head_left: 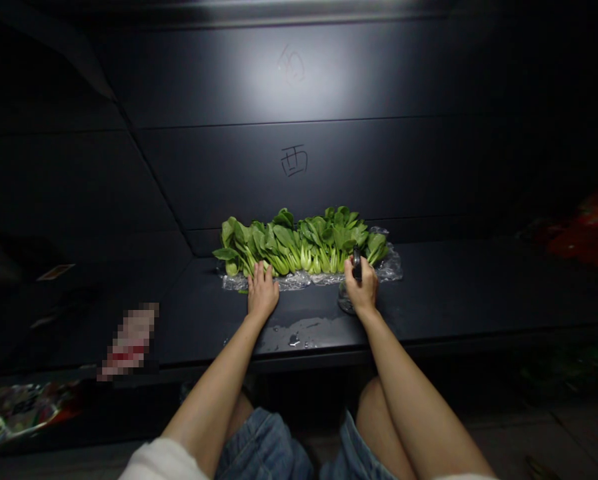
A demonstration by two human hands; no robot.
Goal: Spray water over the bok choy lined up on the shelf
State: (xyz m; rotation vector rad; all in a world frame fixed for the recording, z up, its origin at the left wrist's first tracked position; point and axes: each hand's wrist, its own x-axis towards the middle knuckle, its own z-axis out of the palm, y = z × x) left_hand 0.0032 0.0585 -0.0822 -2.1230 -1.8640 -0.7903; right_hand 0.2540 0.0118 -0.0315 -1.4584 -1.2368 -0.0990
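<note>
Bok choy (303, 247) lies side by side in a row against the back panel, leaves up and pale stems toward me. Clear plastic wrap (296, 281) sticks out from under the stems and at the right end. My left hand (263, 290) rests palm down at the front left of the row, its fingers stretched out over the wrap and stem ends. In my right hand (363, 285) is a spray bottle (346, 300) with a black head and a clear body, held upright near the right stems. My palm and fingers partly hide it.
Water wets the front of the dark shelf (459, 293). Dark handwritten marks (294, 160) show on the back panel (203, 160). Red packaging (589, 230) is at the far right. Colourful packets (26, 410) sit lower left, and a blurred-out item (131, 340) is at the left edge.
</note>
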